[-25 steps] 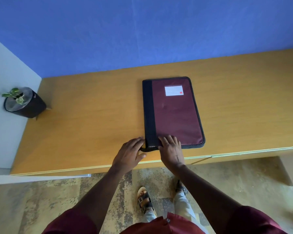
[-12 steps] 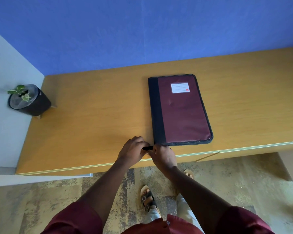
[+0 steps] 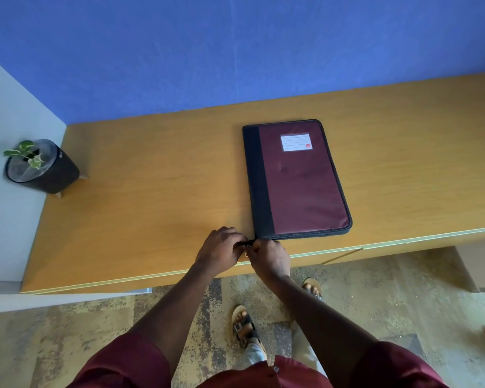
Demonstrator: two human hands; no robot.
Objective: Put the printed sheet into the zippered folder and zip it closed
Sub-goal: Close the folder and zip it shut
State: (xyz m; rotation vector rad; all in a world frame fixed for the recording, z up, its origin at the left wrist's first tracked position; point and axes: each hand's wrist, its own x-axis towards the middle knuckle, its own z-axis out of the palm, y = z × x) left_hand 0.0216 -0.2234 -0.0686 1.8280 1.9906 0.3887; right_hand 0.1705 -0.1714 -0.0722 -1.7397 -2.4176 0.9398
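- The surface (image 3: pixel 157 197) is a long wooden top with a pale strip along its near edge; it runs left to right against a blue wall (image 3: pixel 235 51).
- A white panel (image 3: pixel 9 163) closes off the far left end.
- A small plant (image 3: pixel 25 154) in a dark pot (image 3: pixel 53 172) stands at the far left of the surface.
- Below the near edge lies a mottled floor (image 3: pixel 389 298), with sandalled feet on it.
- The folder (image 3: pixel 303 186), maroon with a dark spine strip on its left and a white label near its far edge, lies flat right of centre, closed, its near side close to the edge.
- The left hand (image 3: pixel 221 247) and right hand (image 3: pixel 272 256) meet at the folder's near left corner, fingers curled, both pinching a small dark zip pull (image 3: pixel 249 243) between them.
- The printed sheet is not visible.
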